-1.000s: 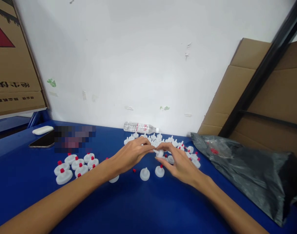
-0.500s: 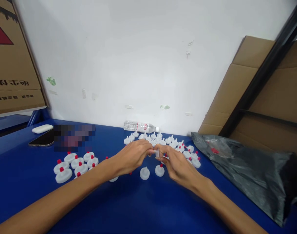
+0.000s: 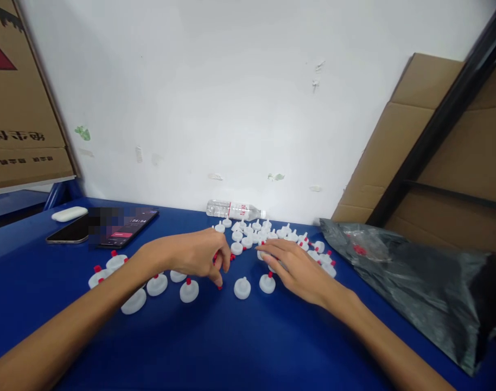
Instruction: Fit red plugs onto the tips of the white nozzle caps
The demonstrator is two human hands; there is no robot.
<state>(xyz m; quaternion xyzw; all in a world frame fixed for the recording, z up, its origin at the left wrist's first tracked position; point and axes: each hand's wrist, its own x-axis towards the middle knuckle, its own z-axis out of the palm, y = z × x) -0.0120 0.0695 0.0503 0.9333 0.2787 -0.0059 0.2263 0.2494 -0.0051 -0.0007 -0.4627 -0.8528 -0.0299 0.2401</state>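
Observation:
My left hand [image 3: 205,254] reaches down with curled fingers, their tips pinched on a small red cap [image 3: 220,288] on the blue table. More little red caps [image 3: 232,257] lie just beyond it. My right hand [image 3: 292,270] is stretched out palm down, fingers extended over white nozzle lids that it partly hides. Between the hands stands a white nozzle lid [image 3: 242,288] with a bare tip. Beside it is a red-tipped nozzle lid [image 3: 267,283]. Another red-tipped lid [image 3: 189,291] stands left of my left hand, near several more that my forearm partly covers.
Many bare white lids [image 3: 248,233] cluster near the wall, before a lying plastic bottle [image 3: 235,210]. Two phones [image 3: 128,228] and a white case [image 3: 69,214] lie at left. A dark plastic bag [image 3: 414,293] covers the right side. Cardboard boxes [image 3: 24,108] flank the table.
My hands have parted from a white piece they were working on together. The left moved left and down to a red cap; the right flattened over the lids.

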